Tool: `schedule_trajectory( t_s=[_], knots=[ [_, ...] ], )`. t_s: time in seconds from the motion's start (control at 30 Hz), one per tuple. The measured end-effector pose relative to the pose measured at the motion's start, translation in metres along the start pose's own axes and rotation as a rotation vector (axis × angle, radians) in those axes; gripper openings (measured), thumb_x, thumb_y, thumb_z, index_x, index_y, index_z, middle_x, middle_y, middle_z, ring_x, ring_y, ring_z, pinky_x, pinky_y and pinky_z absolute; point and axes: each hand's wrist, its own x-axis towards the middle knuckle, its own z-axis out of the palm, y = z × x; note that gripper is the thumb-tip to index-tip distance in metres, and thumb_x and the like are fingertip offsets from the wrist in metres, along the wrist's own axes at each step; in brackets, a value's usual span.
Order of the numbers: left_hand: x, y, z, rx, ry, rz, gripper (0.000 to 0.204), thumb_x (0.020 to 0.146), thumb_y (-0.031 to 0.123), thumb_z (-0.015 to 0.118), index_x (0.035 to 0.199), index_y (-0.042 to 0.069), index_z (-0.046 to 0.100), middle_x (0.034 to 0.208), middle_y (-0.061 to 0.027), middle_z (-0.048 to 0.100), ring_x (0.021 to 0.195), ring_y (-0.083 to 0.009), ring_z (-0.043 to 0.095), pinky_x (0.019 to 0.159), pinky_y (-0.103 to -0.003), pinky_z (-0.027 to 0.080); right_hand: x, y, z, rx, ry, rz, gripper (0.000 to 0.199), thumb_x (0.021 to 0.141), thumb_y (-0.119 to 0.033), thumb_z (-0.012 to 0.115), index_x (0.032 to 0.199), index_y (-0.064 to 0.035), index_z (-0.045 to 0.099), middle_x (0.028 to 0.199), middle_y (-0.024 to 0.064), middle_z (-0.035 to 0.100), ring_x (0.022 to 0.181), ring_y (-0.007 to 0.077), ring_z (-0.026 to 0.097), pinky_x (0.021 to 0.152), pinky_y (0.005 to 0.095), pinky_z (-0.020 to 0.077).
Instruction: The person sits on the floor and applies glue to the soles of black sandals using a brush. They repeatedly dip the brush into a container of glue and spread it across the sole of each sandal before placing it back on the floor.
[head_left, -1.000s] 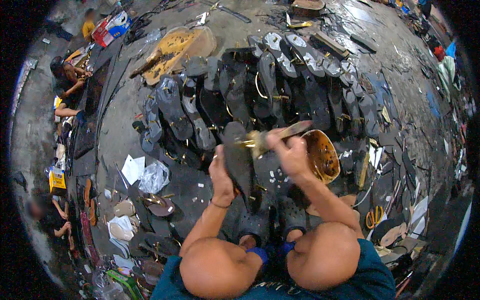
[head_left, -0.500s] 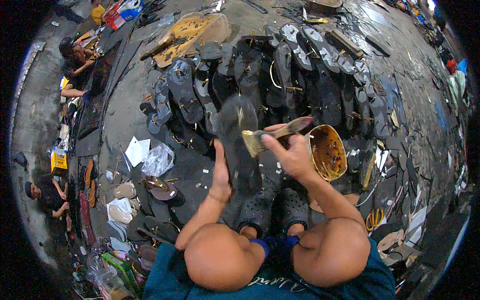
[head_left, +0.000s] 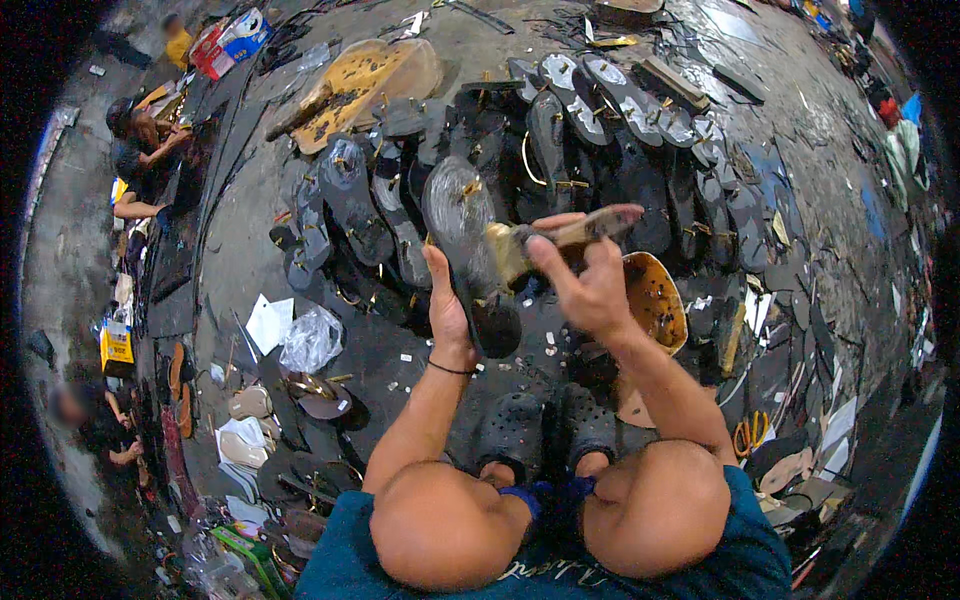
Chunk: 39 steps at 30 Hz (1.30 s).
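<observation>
My left hand (head_left: 447, 305) grips a dark sandal sole (head_left: 468, 240) from below and holds it up, tilted, in front of me. My right hand (head_left: 585, 285) holds a wooden-handled brush (head_left: 560, 236). Its glue-stained bristles press against the right edge of the sole. Just right of my right hand a bowl of yellow-brown glue (head_left: 655, 298) sits on the floor. My knees and dark clogs (head_left: 548, 430) show below.
Rows of dark soles with straps (head_left: 600, 110) lie spread on the concrete floor ahead. A glue-smeared board (head_left: 360, 85) lies at the upper left. Paper and a plastic bag (head_left: 310, 338) sit to my left. Other people (head_left: 140, 150) sit along the left edge.
Both hands have lifted the sole and brush a little higher and nearer. The brush stays against the sole's edge.
</observation>
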Motion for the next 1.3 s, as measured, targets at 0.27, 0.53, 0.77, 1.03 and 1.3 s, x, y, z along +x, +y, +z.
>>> schedule_trajectory(
  t_s=[0.27, 0.53, 0.77, 1.03, 1.3],
  knots=[
    [0.003, 0.019, -0.008, 0.021, 0.041, 0.091, 0.073, 0.084, 0.075, 0.046, 0.109, 0.008, 0.061, 0.093, -0.0066, 0.067, 0.08, -0.0204, 0.065, 0.07, -0.035, 0.056, -0.007, 0.045, -0.011, -0.436, -0.02, -0.171, 0.019, 0.088, -0.019, 0.068, 0.097, -0.0022, 0.065, 0.089, 0.0141, 0.07, 0.082, 0.0233, 0.069, 0.072, 0.0363, 0.0528],
    [-0.001, 0.013, -0.007, 0.064, 0.161, 0.015, 0.077, 0.084, 0.078, 0.042, 0.108, 0.007, 0.061, 0.087, -0.0071, 0.067, 0.075, -0.0221, 0.065, 0.068, -0.035, 0.056, -0.017, 0.038, -0.007, -0.369, 0.021, -0.12, 0.021, 0.088, -0.023, 0.068, 0.094, -0.0031, 0.067, 0.084, 0.013, 0.071, 0.085, 0.0222, 0.069, 0.079, 0.0342, 0.0528],
    [-0.017, -0.009, -0.009, 0.046, 0.166, -0.064, 0.06, 0.098, 0.053, 0.045, 0.131, 0.004, 0.053, 0.117, -0.0109, 0.064, 0.1, -0.0216, 0.064, 0.087, -0.036, 0.052, -0.059, 0.004, 0.015, -0.05, -0.366, -0.051, 0.025, 0.085, -0.018, 0.071, 0.103, -0.002, 0.064, 0.094, 0.01, 0.07, 0.09, 0.0193, 0.065, 0.083, 0.0353, 0.0506],
    [0.055, 0.097, -0.061, 0.233, 0.39, 0.208, 0.059, 0.099, 0.048, 0.043, 0.136, 0.002, 0.044, 0.135, -0.0109, 0.053, 0.114, -0.027, 0.059, 0.102, -0.046, 0.043, -0.052, 0.022, -0.023, -0.022, 0.072, 0.118, 0.02, 0.088, -0.016, 0.07, 0.102, -0.0023, 0.065, 0.096, 0.0064, 0.069, 0.086, 0.0156, 0.063, 0.08, 0.0301, 0.0499],
    [-0.135, 0.084, -0.294, 2.21, 1.313, -0.185, 0.101, 0.07, 0.056, 0.077, 0.148, 0.014, 0.029, 0.134, -0.0242, 0.048, 0.128, -0.0417, 0.041, 0.106, -0.054, 0.033, -0.071, 0.104, -0.179, -0.82, 0.39, 0.127, 0.03, 0.083, -0.03, 0.073, 0.1, -0.0054, 0.067, 0.086, 0.0158, 0.07, 0.081, 0.0317, 0.069, 0.075, 0.0396, 0.0527]
  ],
)
